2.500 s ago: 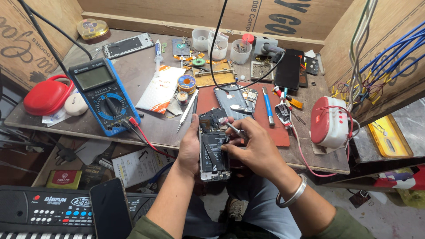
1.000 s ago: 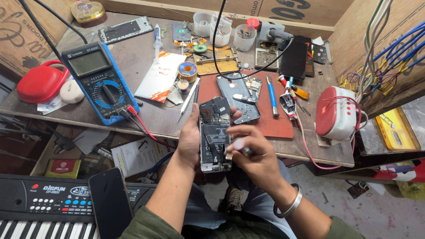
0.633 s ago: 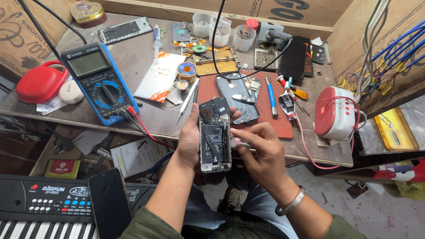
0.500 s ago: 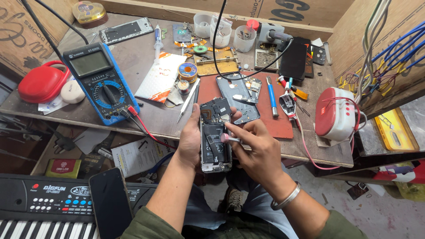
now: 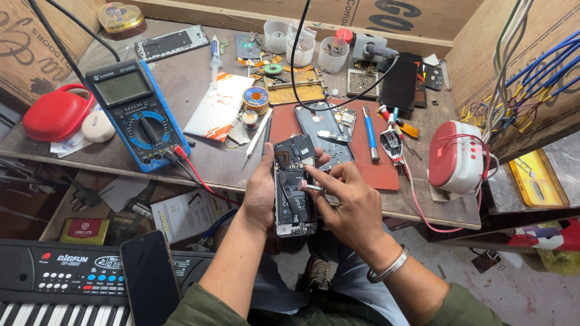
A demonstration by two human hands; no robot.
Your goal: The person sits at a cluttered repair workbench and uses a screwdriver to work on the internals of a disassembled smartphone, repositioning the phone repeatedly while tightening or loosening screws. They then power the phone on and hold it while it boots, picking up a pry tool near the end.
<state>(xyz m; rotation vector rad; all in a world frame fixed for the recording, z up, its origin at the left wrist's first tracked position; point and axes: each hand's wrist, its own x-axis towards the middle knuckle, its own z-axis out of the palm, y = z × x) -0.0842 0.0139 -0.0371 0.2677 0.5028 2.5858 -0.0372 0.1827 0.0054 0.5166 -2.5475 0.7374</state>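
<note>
My left hand (image 5: 261, 192) grips an opened smartphone (image 5: 294, 199) by its left edge, back cover off, circuit board and battery showing. It is held upright just in front of the workbench edge. My right hand (image 5: 350, 208) pinches a small silver screwdriver (image 5: 309, 188), whose tip rests on the phone's middle, near the top of the battery. A metal bangle sits on my right wrist.
On the workbench (image 5: 205, 163) lie a blue multimeter (image 5: 138, 112) with red lead, a red mat (image 5: 374, 157) bearing a phone frame (image 5: 323, 130), tweezers (image 5: 257, 139), a blue tool (image 5: 370, 133) and small cups. A red-white speaker (image 5: 456, 158) stands right. Keyboard (image 5: 57, 284) and black phone (image 5: 150, 279) sit lower left.
My right hand, which dropped lower beside the phone a second ago, has come back up; the screwdriver tip now touches the phone's middle. My left hand keeps its grip.
</note>
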